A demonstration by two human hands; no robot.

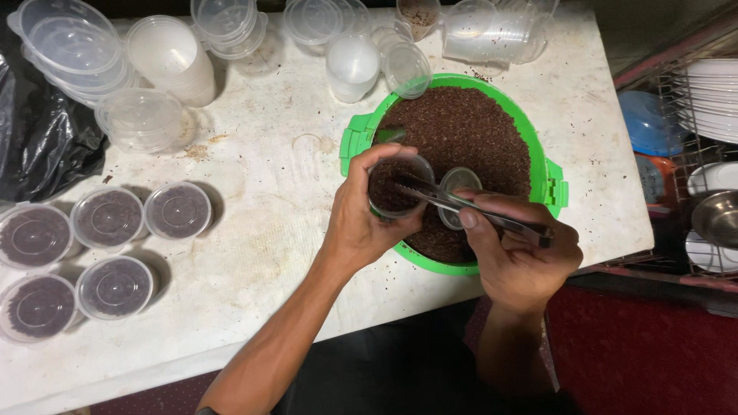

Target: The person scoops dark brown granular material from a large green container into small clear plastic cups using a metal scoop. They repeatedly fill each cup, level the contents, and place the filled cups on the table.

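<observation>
My left hand (361,219) wraps around a small clear plastic cup (397,187), holding it over the green tub (555,184) of dark brown granules (469,127). The cup looks about full of the same granules. My right hand (523,257) is closed on a pair of metal tongs (461,204), whose tips reach across the cup's mouth. Just beside the cup, a small round lid or empty cup (459,182) rests on the granules; I cannot tell which.

I judge this to be the filling and levelling step: the tongs seem to be topping up or smoothing the surface. The next move, as I read it, calls for keeping the cup upright and steady so loose granules drop back into the tub, then pressing a lid on squarely.

Farther out on the white counter (261,207), 5 filled, lidded cups (108,219) sit in a cluster at the left. Stacks of empty clear cups (173,58) and lids (69,46) line the far edge. A dish rack with white plates (711,100) stands to the right.
</observation>
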